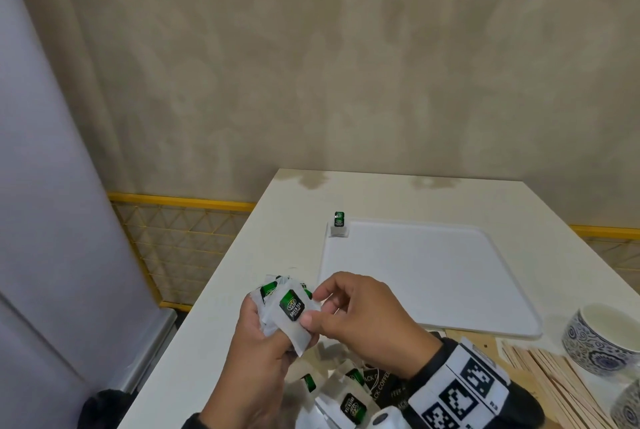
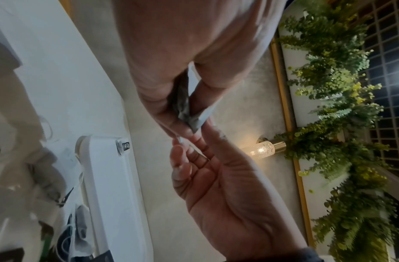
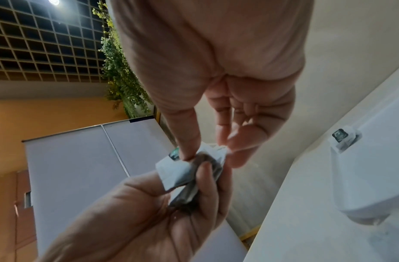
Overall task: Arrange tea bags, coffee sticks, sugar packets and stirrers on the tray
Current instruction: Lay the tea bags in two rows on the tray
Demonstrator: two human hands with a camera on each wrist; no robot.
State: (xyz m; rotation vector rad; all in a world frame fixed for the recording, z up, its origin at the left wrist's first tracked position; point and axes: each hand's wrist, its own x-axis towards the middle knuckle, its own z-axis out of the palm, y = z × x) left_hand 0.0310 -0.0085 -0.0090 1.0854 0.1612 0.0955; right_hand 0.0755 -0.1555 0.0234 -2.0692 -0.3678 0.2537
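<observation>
Head view: the left hand (image 1: 258,342) grips a bunch of tea bags (image 1: 277,304) above the near left part of the tabletop (image 1: 263,220), its fingers curled round them. The right hand (image 1: 360,317) pinches the front bag (image 1: 294,316) of the bunch between thumb and forefinger, the thumb lying on its green tag. A white tray (image 1: 512,321) lies on the tabletop beyond the hands; one lone tea bag (image 1: 338,225) stands at its far left corner, well apart from both hands. More tea bags (image 1: 346,394) and dark coffee sticks (image 1: 377,383) lie under the right wrist. Wooden stirrers (image 1: 561,383) lie to the right, next to a blue patterned cup (image 1: 602,338).

Left wrist view: the left hand (image 2: 183,53) holds the bunch (image 2: 183,104) between thumb and fingers; the right hand (image 2: 227,186) meets it from below, fingers (image 2: 194,152) at the bunch's edge. The tray (image 2: 108,186) and the lone bag (image 2: 123,146) show to the left.

Right wrist view: the right thumb presses on a folded white bag (image 3: 176,170) by its green tag, while the left hand (image 3: 138,221) clasps the rest from below. The lone bag (image 3: 342,140) sits at the tray (image 3: 373,177) corner, off to the right.
</observation>
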